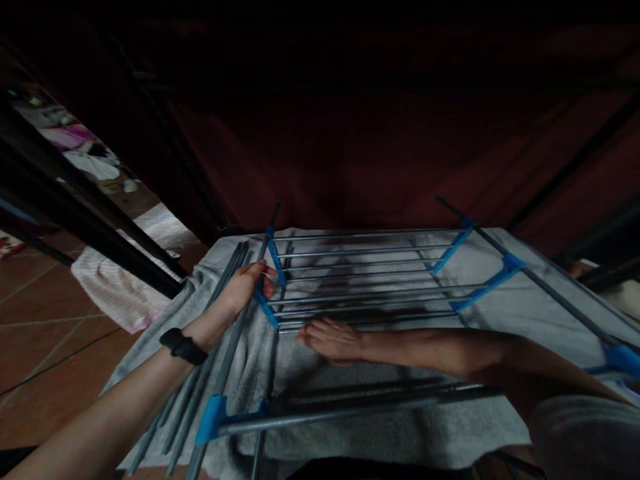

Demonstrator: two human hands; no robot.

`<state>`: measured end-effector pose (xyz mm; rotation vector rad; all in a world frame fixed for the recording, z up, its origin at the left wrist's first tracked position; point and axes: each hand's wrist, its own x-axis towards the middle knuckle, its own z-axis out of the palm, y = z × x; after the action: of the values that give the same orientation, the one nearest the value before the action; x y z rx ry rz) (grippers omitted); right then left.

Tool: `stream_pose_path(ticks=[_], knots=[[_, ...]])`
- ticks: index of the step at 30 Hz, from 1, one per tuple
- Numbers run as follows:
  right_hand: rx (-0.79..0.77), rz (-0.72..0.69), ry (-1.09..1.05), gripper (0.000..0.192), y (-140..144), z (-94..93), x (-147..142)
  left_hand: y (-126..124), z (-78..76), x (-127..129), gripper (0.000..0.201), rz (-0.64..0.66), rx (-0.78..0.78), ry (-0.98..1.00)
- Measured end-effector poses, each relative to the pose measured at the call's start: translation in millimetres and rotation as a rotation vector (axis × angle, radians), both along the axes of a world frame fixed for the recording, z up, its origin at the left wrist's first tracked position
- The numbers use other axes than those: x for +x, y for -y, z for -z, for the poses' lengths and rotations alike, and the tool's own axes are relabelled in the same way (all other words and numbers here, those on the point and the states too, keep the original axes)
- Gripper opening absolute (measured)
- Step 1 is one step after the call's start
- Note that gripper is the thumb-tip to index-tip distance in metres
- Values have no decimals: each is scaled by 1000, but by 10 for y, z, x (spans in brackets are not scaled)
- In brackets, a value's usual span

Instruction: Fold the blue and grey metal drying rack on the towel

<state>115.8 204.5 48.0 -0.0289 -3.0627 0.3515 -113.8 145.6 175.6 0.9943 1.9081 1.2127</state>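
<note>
Left hand grips drying rack's edge.

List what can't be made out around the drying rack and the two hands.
- Head view: left hand grips a rail of the drying rack; the fingertips are hidden behind it.
- Right hand lies flat on the grey towel; palm hidden.
- Rack's right end is cut off by the picture's edge.
- Background above is too dark to read.
</note>
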Motion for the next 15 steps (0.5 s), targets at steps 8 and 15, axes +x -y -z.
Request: stream_pose_path(ticks=[8,15], knots=[[103,237,172,31,-223,437,432,-31,16,-73,47,0,-39,-13],[173,291,259,28,-251,584,201,-33,27,-86,39,-20,-53,-5]])
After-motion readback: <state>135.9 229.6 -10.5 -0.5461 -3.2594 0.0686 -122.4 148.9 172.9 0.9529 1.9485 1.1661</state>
